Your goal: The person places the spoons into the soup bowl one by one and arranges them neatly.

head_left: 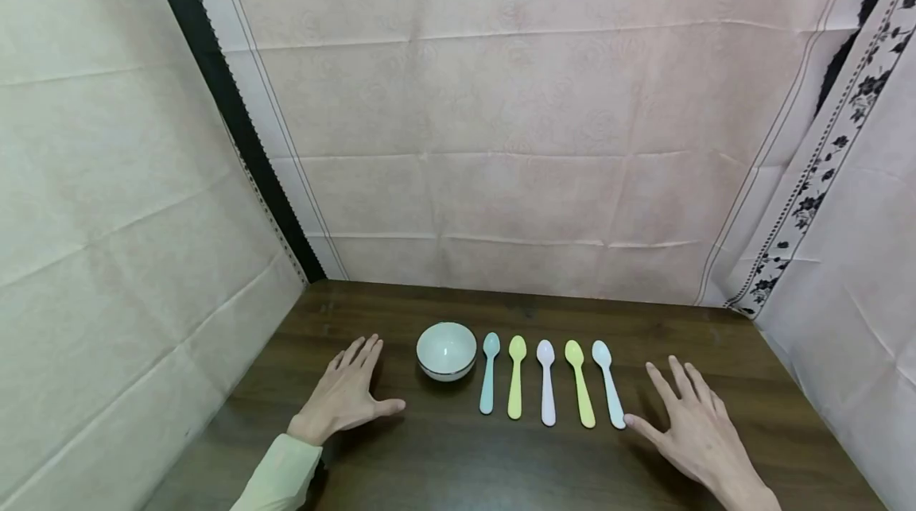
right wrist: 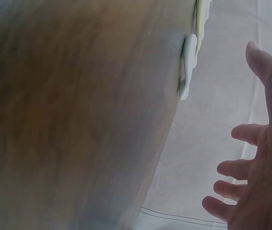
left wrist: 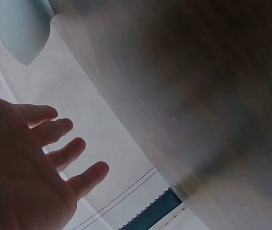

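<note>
My left hand [head_left: 349, 393] is held over the table to the left of a pale blue bowl [head_left: 447, 350], fingers extended and thumb pointing toward the bowl. Right of the bowl lies a row of several spoons: a blue spoon [head_left: 488, 373], a yellow-green spoon [head_left: 515, 377], a lilac spoon [head_left: 547, 382], another yellow-green spoon [head_left: 580, 384] and a light blue spoon [head_left: 609, 385]. My right hand [head_left: 697, 427] has its fingers spread, with the thumb tip right at the light blue spoon's handle end. Both palms hold nothing in the left wrist view [left wrist: 25, 158] and right wrist view.
The dark wooden table [head_left: 444, 471] reaches back to a pale cloth backdrop [head_left: 501, 137]. Cloth also hangs along the left side [head_left: 129, 217] and the right side [head_left: 859, 280], the latter with a floral border.
</note>
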`<state>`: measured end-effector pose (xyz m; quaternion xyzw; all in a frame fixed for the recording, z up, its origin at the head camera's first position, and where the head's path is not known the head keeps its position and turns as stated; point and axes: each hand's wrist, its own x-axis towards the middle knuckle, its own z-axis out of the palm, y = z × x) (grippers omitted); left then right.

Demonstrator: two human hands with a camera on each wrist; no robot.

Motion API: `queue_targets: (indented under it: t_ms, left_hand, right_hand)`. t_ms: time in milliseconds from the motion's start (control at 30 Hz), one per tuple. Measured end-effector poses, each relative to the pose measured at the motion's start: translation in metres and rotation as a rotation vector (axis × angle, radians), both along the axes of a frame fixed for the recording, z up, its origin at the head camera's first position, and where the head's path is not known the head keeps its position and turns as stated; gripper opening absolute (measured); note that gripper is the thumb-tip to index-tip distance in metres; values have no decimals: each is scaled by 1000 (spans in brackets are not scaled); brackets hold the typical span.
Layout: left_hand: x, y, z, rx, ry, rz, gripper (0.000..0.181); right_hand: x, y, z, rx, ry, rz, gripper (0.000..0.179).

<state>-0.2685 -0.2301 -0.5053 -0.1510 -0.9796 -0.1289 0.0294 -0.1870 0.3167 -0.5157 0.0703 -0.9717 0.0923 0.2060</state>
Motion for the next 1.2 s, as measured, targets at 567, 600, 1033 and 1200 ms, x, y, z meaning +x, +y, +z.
queue_targets:
  t_ms: [567, 600, 1033, 1200]
  left_hand:
    - [-10, 15, 1, 232, -68, 51, 120]
    - [-11, 17, 1, 243, -71, 52, 120]
    - [-24, 42, 2, 268, -68, 26, 122]
    - [-28, 51, 3, 274, -63, 4, 124]
  right_hand:
    - [-1, -7, 3, -141, -3, 6, 66]
    - [-1, -8, 3, -139, 0, 9, 63]
    - [-2, -14, 5, -228, -55, 26, 48]
    - [-6, -16, 4, -248, -73, 16, 42]
